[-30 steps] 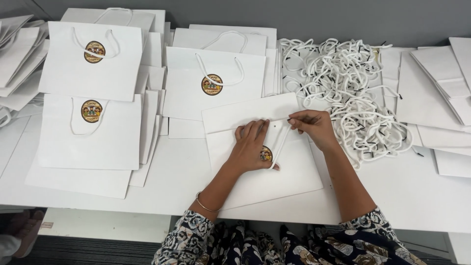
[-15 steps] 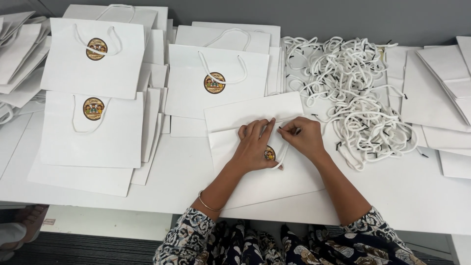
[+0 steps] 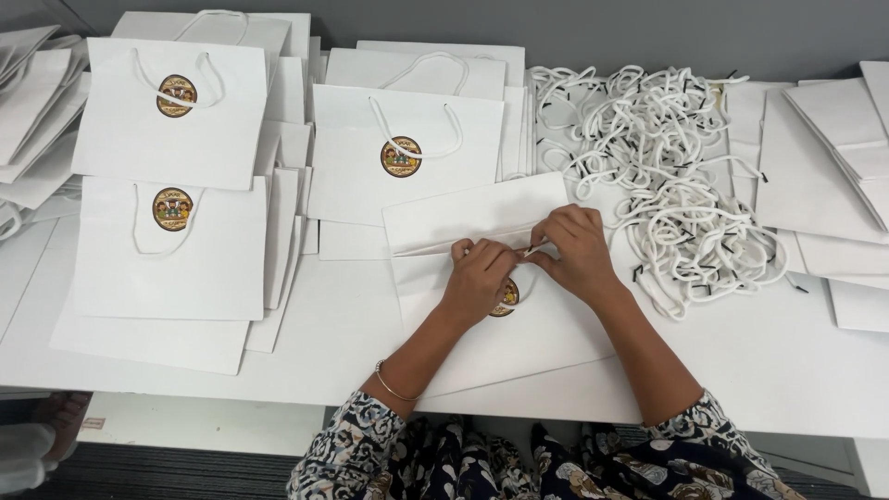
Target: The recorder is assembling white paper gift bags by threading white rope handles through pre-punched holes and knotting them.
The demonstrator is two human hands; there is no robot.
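A flat white paper bag with a round gold sticker lies in front of me on the white table. My left hand presses on the bag near its folded top edge, fingers curled. My right hand is right beside it, pinching the tip of a white cord at the bag's top. The two hands nearly touch. Part of the sticker is hidden under my left hand.
A tangled heap of white cord handles lies just right of my hands. Stacks of finished bags with handles and stickers fill the left and back. Plain flat bags are piled at the right edge.
My right hand has moved left from the cord pile to the bag's top edge, bringing a cord end next to my left hand. The left hand stayed on the bag.
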